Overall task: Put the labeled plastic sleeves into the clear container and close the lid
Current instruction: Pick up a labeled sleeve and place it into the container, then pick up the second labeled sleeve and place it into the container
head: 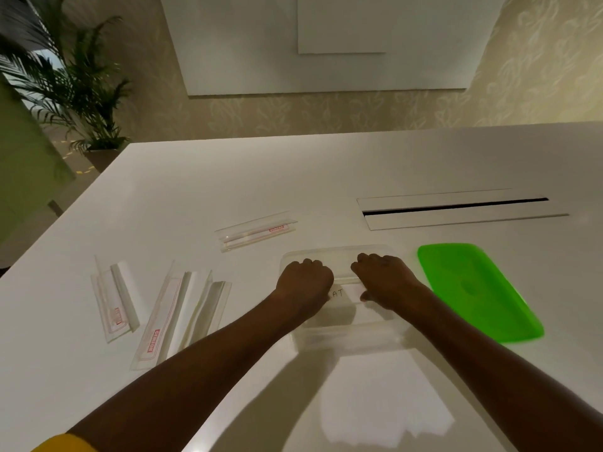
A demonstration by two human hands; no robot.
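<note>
Both hands down inside the clear rectangular plastic container (342,334), at the middle of the smooth white surface (228,177). Left hand (305,282) with fingers curled under into a loose fist, knuckles up, resting on a labeled sleeve (342,293) lying in the container. Right hand (385,277) likewise curled, fingertips bent down onto the same sleeve, thumb at the edge of its white label, handwritten letters "AT" showing between the two hands. Whether either hand actually pinches the sleeve or only presses it: cannot tell.

Container thin-walled, see-through, rounded at the corners, open at the top. Just right of the container, a bright green rounded-rectangle plastic lid (473,288), flat on the surface, glossy and slightly translucent.

Left of the container, more clear folded plastic sleeves with red-printed labels: two long ones (176,318) side by side and nearest, a shorter one (114,301) farther left, and another (256,230) beyond the container's far left corner. All stiff, creased lengthwise, shiny.

Beyond the container to the right, a long white cable flap (463,212) with a dark slot, set into the surface.
</note>
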